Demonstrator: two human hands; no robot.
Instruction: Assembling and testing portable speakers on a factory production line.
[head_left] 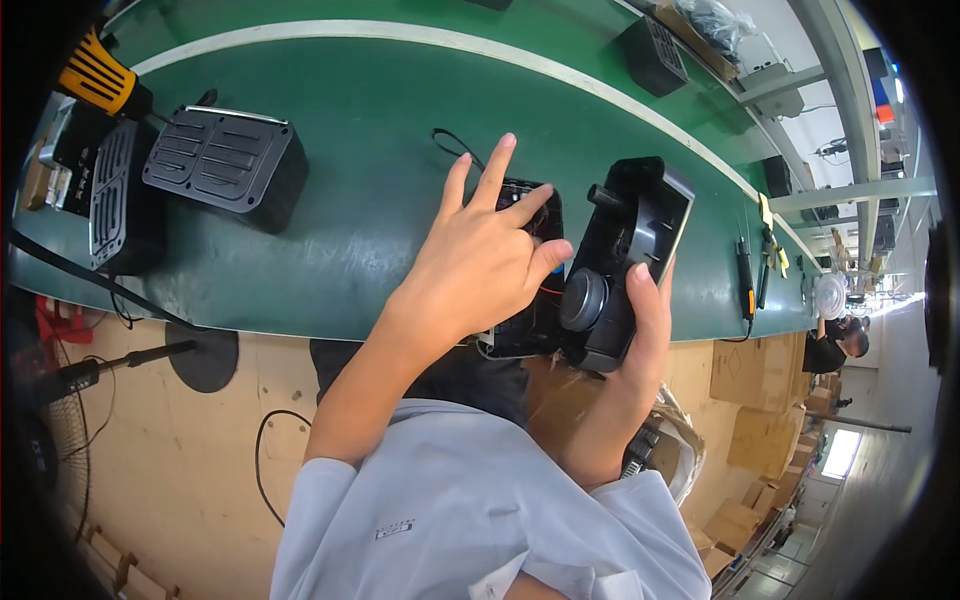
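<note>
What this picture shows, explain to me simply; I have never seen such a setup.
No machine here: these are a person's bare hands. The one picture comes from a wide camera worn on the head, looking down, so straight edges bend. The right hand holds a black plastic shell with a round dark part in it. The left hand, fingers spread, is over an open black case. On the green table, two ribbed black boxes sit at left, near a yellow tool.

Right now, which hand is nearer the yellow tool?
Left: the left hand is right of the yellow tool; the right hand, holding a black casing half, is farther right.
</note>
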